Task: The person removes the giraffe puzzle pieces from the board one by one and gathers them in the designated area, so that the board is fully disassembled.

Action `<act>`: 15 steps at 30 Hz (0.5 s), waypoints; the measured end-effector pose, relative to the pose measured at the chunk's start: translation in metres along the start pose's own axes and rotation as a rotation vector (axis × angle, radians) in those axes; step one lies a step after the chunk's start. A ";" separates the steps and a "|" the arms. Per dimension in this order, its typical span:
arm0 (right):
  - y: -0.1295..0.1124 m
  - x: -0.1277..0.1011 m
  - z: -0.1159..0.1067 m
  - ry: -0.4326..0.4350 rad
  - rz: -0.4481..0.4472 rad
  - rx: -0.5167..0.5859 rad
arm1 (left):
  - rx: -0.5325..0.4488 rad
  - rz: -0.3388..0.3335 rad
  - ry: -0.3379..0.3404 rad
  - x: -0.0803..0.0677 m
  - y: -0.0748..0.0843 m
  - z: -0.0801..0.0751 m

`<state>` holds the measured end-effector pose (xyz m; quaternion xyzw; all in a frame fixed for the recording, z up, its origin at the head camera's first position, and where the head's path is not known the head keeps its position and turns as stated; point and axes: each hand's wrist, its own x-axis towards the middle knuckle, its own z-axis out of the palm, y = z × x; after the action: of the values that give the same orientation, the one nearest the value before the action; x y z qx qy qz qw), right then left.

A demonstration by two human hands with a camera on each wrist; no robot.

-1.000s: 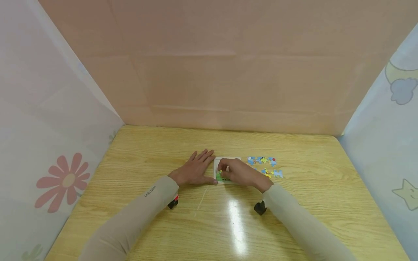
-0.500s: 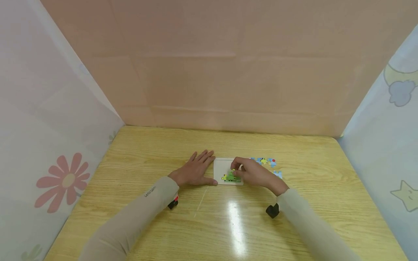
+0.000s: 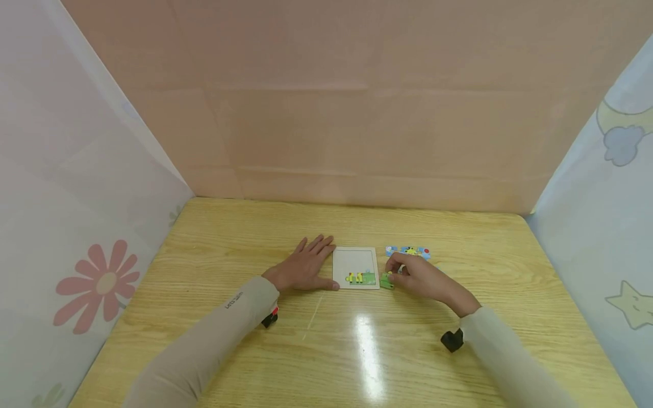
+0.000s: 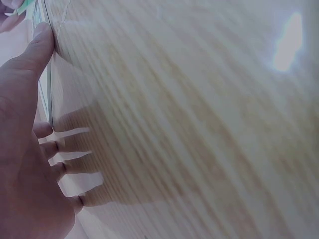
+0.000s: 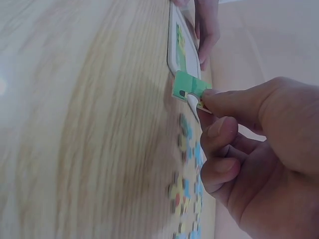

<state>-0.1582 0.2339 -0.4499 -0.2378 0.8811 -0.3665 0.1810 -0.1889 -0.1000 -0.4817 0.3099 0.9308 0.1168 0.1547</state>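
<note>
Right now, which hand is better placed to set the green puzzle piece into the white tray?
Right. The right hand pinches the green puzzle piece beside the white tray; the left hand lies flat, steadying its left edge.

The table (image 3: pixel 245 317) is showing pale wood grain under a glossy finish, catching a bright glare. The puzzle tray (image 3: pixel 355 260) and green piece (image 5: pixel 188 88) are looking like matt printed card, perhaps thin wood. Smooth beige cloth sleeves (image 3: pixel 214 334) are covering both arms.
</note>
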 end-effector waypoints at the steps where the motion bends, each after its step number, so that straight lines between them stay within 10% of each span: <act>1: 0.002 -0.002 -0.001 -0.003 0.001 0.000 | 0.000 0.001 0.001 0.000 0.000 0.000; 15: 0.014 -0.017 -0.007 -0.032 0.040 -0.035 | 0.004 -0.001 -0.015 -0.001 0.001 -0.003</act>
<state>-0.1517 0.2560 -0.4534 -0.2291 0.8889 -0.3434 0.1984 -0.1884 -0.1000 -0.4781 0.3106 0.9300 0.1128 0.1612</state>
